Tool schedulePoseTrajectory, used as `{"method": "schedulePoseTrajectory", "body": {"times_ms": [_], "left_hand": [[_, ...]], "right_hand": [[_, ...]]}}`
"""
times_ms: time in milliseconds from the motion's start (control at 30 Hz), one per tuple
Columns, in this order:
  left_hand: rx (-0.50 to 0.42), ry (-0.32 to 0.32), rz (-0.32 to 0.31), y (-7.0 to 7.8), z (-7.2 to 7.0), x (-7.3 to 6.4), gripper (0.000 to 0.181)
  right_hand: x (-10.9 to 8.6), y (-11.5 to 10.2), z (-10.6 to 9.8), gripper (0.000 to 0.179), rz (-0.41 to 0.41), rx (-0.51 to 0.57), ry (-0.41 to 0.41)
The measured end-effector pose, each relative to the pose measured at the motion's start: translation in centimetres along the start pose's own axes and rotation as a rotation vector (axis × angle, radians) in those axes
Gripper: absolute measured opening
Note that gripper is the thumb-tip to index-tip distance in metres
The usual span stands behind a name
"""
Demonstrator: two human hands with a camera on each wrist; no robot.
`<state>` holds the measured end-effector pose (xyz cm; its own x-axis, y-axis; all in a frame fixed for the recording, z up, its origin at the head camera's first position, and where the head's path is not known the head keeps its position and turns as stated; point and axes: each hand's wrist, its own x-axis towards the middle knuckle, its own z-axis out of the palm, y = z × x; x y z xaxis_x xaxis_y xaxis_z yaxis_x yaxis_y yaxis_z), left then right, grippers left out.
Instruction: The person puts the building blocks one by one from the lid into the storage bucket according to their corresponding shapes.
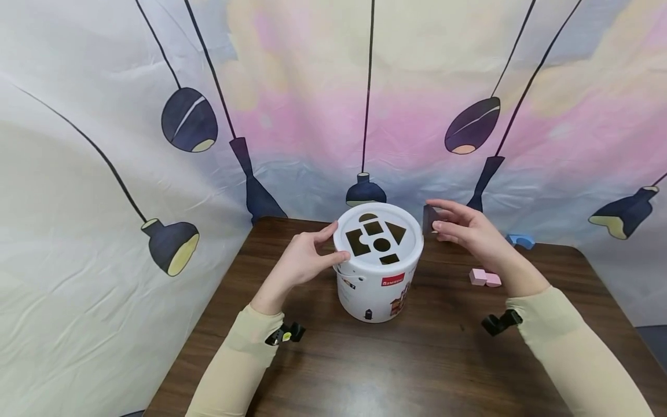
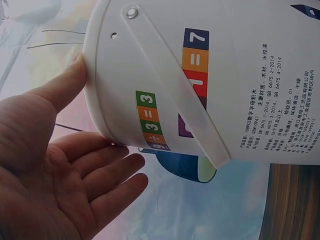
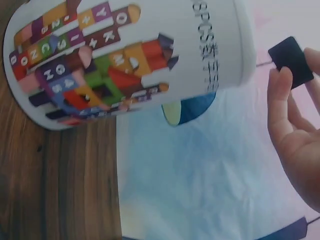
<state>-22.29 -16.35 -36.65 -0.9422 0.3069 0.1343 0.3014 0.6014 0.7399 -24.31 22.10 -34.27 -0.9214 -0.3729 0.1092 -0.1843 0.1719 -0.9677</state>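
A white bucket [image 1: 359, 298] stands upright on the table, topped by a white lid [image 1: 410, 248] with several cut-out shapes. At the lid's left edge, my left hand [image 1: 299, 258] touches the rim with thumb and index finger. Its remaining fingers are extended and apart from the bucket in the left wrist view. To the right of the lid, my right hand [image 1: 471, 231] holds a dark block [image 1: 430, 219] up near rim height. The right wrist view shows this flat, rectangular block [image 3: 292, 56] pinched between thumb and fingers, apart from the bucket.
Two pink blocks [image 1: 477, 277] lie on the wooden table [image 1: 417, 359] below my right forearm. Farther back sits a blue arch-shaped block [image 1: 521, 241], partly behind that arm. A white handle [image 2: 175, 85] hangs along the bucket's side. Printed cloth [image 1: 312, 116] stands behind the table.
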Motion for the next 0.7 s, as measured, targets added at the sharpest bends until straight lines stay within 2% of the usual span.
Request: {"method": "schedulePoseTrajectory", "body": {"times_ms": [200, 367, 700], "left_hand": [[0.008, 0.000, 0.007, 0.1, 0.0, 0.0, 0.082], [0.003, -0.005, 0.007, 0.1, 0.0, 0.1, 0.082], [0.002, -0.008, 0.003, 0.0, -0.1, 0.2, 0.081]], "right_hand": [[0.5, -0.9, 0.8, 0.063, 0.056, -0.021, 0.024], [1.1, -1.5, 1.1, 0.064, 0.085, -0.097, 0.027], [2.1, -2.5, 1.9, 0.063, 0.063, -0.123, -0.031]]}}
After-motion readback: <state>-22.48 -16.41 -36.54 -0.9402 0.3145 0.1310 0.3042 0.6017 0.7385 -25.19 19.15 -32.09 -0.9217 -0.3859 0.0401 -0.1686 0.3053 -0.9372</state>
